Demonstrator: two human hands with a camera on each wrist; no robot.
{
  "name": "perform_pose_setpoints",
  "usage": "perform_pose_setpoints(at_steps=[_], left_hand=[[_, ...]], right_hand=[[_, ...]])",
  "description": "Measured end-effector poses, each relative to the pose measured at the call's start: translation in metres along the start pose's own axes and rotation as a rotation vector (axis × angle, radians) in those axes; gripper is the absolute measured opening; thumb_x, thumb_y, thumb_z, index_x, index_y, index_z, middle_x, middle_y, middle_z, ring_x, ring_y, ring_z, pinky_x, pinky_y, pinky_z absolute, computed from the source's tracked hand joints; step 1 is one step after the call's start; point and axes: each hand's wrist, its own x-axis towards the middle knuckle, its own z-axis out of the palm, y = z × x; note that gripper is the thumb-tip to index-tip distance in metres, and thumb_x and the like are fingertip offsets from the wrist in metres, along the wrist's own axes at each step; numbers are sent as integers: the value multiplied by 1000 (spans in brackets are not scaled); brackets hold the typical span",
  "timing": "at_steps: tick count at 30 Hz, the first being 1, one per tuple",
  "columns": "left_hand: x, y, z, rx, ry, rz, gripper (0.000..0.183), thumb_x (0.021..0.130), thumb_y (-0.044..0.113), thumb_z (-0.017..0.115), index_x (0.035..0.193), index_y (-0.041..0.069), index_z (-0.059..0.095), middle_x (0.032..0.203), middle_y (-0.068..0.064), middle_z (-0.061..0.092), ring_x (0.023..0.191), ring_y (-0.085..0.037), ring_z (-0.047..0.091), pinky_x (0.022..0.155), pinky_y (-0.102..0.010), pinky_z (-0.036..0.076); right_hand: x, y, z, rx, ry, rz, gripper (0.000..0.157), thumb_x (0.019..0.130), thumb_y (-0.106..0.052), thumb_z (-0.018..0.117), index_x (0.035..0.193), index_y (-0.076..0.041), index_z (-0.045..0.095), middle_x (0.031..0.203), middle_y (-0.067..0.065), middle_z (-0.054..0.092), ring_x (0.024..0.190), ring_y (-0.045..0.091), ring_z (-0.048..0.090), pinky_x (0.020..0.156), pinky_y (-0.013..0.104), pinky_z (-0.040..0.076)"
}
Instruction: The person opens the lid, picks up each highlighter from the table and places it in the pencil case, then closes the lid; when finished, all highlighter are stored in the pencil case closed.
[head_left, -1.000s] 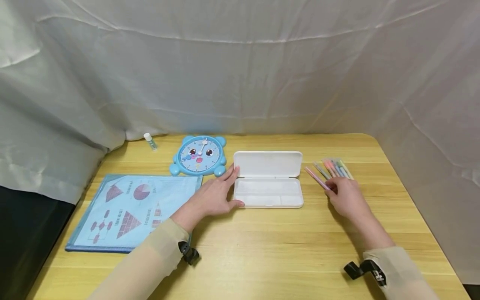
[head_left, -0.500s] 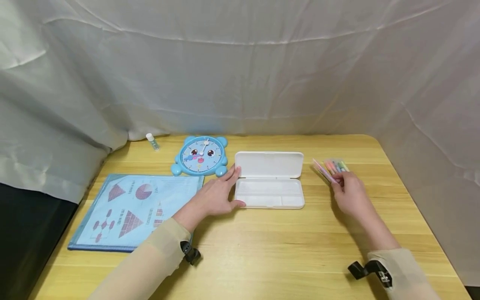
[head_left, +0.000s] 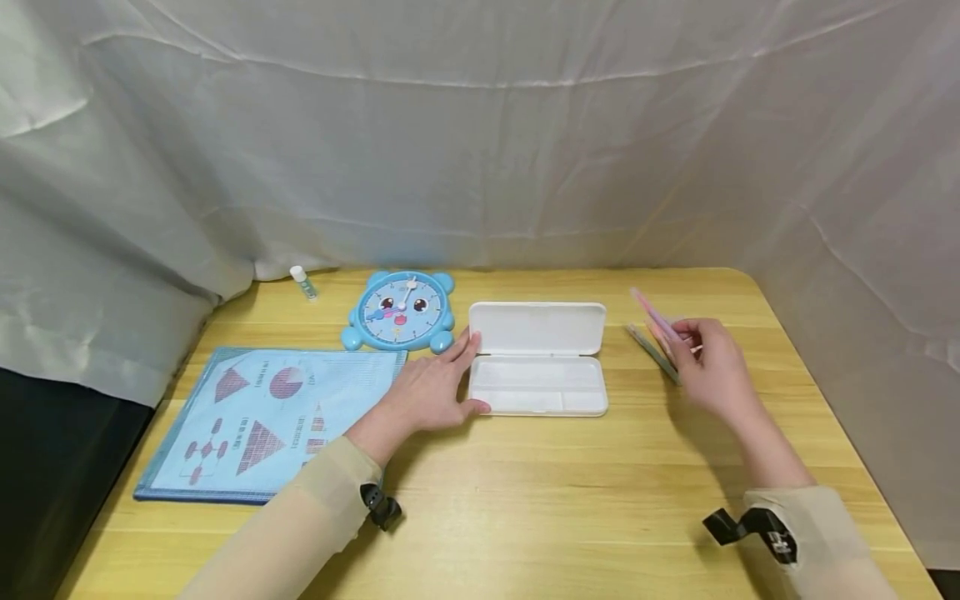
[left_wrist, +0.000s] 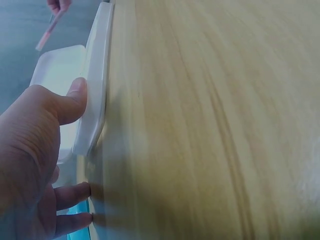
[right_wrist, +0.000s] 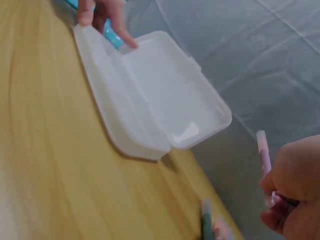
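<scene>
An opened white pencil case (head_left: 537, 387) lies on the table with its lid (head_left: 537, 328) tipped back. My left hand (head_left: 427, 387) rests at its left end, thumb against the front wall and straight forefinger by the lid. In the left wrist view the thumb touches the white wall (left_wrist: 95, 105), and other fingers lie below. My right hand (head_left: 712, 367) pinches a pink pen (head_left: 655, 313) raised at a slant, its clear cap (right_wrist: 262, 142) showing in the right wrist view. Under it are an orange-pink pen (head_left: 659, 338) and a grey-green pen (head_left: 651, 353). Whether the hand hides more pens, I cannot tell.
A blue toy clock (head_left: 401, 312) with a face lies left of the case. A blue document pouch (head_left: 262, 425) lies at the left. A white-capped glue stick (head_left: 303, 282) is at the back left. Grey cloth (head_left: 480, 167) hangs behind the wooden table (head_left: 525, 517).
My right hand has lifted the pink pen and turned it upward. The bunch of coloured pens no longer shows beyond the hand, except the orange-pink and grey-green ones. My left hand stays at the case.
</scene>
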Motion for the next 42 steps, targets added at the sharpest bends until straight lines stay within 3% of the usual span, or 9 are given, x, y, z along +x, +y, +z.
perform_pose_setpoints(at_steps=[11, 19, 25, 31, 37, 42], left_hand=[[-2, 1, -1, -4, -4, -3, 112, 90, 76, 63, 171, 19, 12, 176, 0, 12, 123, -35, 65, 75, -46, 53], [-1, -1, 2, -6, 0, 6, 111, 91, 76, 63, 171, 18, 12, 176, -1, 13, 116, -32, 67, 69, -41, 52], [0, -1, 2, -9, 11, 4, 111, 91, 75, 64, 171, 18, 13, 176, -2, 13, 113, -32, 67, 68, -40, 51], [0, -1, 3, -7, 17, 16, 111, 91, 75, 64, 171, 16, 13, 176, -2, 12, 120, -33, 66, 70, -41, 53], [1, -2, 4, -22, 17, 19, 111, 92, 74, 65, 171, 16, 13, 176, -1, 12, 115, -32, 68, 69, -39, 52], [1, -3, 5, -29, 18, 19, 111, 92, 74, 64, 171, 17, 12, 176, -1, 12, 108, -29, 70, 67, -37, 52]], right_hand=[[8, -24, -1, 38, -3, -36, 26, 108, -9, 59, 126, 10, 62, 106, 19, 61, 92, 26, 54, 72, 18, 42], [13, -44, 9, 96, -2, -145, 18, 103, 1, 64, 120, 7, 65, 103, 16, 61, 90, 25, 55, 69, 18, 41], [14, -53, 32, 130, -57, -226, 16, 101, 9, 63, 116, 6, 65, 98, 14, 62, 88, 25, 55, 74, 24, 40], [13, -54, 56, 113, -129, -317, 14, 99, 10, 65, 112, 4, 66, 95, 10, 62, 88, 22, 56, 78, 30, 44], [18, -53, 76, 108, -231, -339, 16, 97, 11, 68, 110, 3, 67, 97, 8, 63, 89, 22, 59, 79, 38, 52], [22, -54, 90, 109, -322, -311, 15, 97, 9, 69, 111, 1, 70, 100, 8, 66, 93, 24, 62, 84, 45, 54]])
